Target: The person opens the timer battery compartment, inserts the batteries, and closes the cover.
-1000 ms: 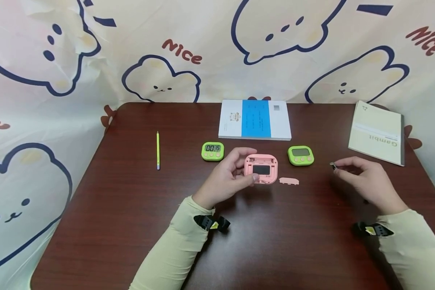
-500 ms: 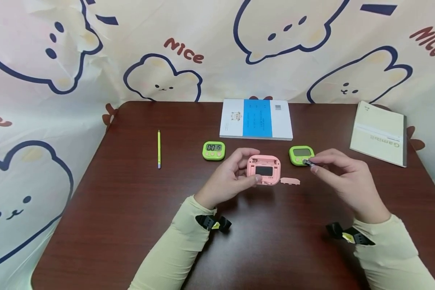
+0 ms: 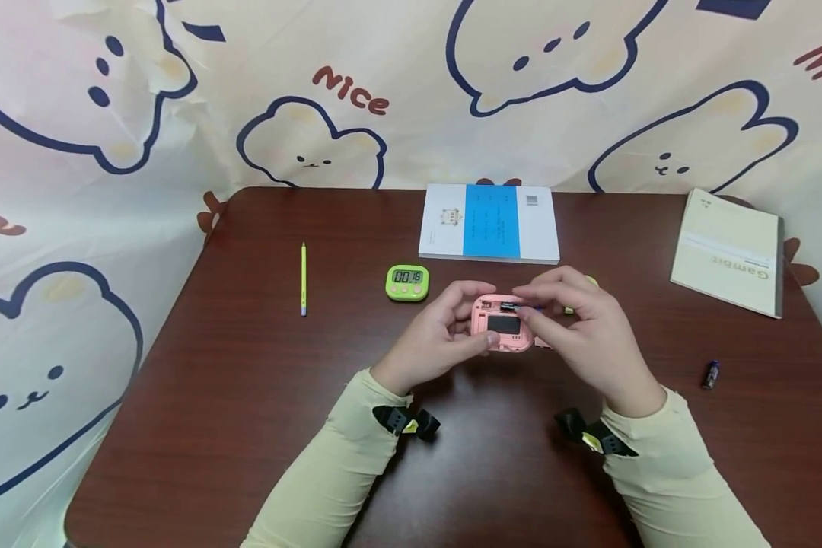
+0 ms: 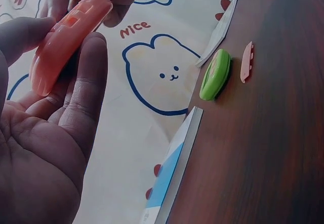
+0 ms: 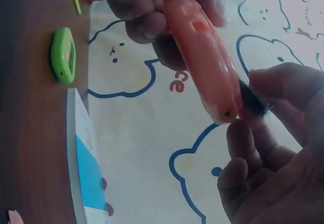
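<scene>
In the head view my left hand [image 3: 445,327] grips a pink digital timer [image 3: 517,344] by its left side, the open battery compartment facing up. My right hand [image 3: 578,331] pinches a small dark battery [image 3: 510,306] at the compartment's upper slot. From the right wrist view, the battery [image 5: 253,100] sticks out beside the pink case [image 5: 207,67]; how deep it sits cannot be seen. A loose pink battery cover [image 4: 247,62] lies on the table, partly hidden by my right hand in the head view. Another battery [image 3: 711,374] lies to the right.
A green timer [image 3: 407,283] with a lit display stands left of the hands. A second green timer [image 4: 216,75] is mostly behind my right hand in the head view. A yellow pencil [image 3: 304,278], a blue-and-white book [image 3: 491,221] and a pale book [image 3: 726,251] lie farther out.
My right hand has come left from the table's right side, carrying the battery to the pink timer. The other battery has come into view. My left hand has kept its grip.
</scene>
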A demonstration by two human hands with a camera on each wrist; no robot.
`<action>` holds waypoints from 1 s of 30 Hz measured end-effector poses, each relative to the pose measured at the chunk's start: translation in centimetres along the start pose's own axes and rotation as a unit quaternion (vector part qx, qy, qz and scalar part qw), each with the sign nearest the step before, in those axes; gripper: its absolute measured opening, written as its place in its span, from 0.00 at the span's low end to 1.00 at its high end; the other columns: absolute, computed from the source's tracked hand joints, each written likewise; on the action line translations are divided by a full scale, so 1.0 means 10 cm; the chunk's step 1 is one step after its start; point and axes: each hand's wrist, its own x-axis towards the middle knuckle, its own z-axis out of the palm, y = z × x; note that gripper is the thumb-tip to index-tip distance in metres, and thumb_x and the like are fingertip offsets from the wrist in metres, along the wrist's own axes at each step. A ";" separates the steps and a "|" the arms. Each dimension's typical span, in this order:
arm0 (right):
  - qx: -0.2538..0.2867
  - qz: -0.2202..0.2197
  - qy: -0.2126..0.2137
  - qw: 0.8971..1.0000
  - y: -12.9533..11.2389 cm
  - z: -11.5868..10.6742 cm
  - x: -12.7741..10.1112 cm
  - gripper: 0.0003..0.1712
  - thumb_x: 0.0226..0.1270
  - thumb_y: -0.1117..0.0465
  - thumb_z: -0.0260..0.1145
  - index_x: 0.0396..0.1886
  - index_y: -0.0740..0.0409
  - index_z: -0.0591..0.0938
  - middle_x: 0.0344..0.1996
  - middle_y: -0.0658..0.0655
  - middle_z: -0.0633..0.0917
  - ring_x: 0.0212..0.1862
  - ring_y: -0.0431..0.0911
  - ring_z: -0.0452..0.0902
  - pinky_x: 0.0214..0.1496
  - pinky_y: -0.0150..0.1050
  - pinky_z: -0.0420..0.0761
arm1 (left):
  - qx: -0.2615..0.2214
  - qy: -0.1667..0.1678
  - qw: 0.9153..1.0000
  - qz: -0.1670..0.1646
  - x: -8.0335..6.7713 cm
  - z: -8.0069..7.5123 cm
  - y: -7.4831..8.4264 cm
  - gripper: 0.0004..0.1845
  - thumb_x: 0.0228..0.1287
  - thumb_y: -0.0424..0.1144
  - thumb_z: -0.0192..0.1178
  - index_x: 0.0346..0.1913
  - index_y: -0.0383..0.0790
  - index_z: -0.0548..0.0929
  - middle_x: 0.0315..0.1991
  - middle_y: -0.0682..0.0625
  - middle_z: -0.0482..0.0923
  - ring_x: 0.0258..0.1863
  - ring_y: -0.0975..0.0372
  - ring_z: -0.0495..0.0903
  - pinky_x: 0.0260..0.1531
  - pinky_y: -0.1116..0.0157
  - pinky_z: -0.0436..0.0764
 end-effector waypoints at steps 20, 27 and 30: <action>0.150 0.188 -0.081 0.967 0.30 0.01 -0.03 0.15 0.74 0.58 0.64 0.53 0.63 0.82 0.44 0.60 0.82 0.36 0.47 0.83 0.38 0.44 0.88 | 0.021 -0.013 1.000 -0.004 0.02 0.02 -0.04 0.30 0.66 0.27 0.65 0.68 0.37 0.65 0.52 0.42 0.83 0.36 0.56 0.84 0.41 0.59 0.86; 0.140 0.181 -0.062 0.971 0.31 0.09 -0.04 0.14 0.74 0.57 0.64 0.50 0.64 0.83 0.41 0.59 0.83 0.33 0.45 0.82 0.36 0.40 0.87 | 0.023 -0.015 1.000 -0.006 0.02 0.02 -0.07 0.29 0.67 0.26 0.64 0.67 0.38 0.65 0.50 0.40 0.84 0.36 0.52 0.84 0.40 0.58 0.87; 0.111 0.169 -0.045 0.978 0.30 0.12 -0.04 0.13 0.73 0.58 0.65 0.48 0.63 0.84 0.37 0.59 0.83 0.31 0.46 0.80 0.34 0.37 0.86 | 0.023 -0.018 1.000 -0.007 0.03 0.03 -0.07 0.29 0.67 0.26 0.64 0.66 0.38 0.65 0.50 0.39 0.83 0.37 0.49 0.84 0.39 0.58 0.87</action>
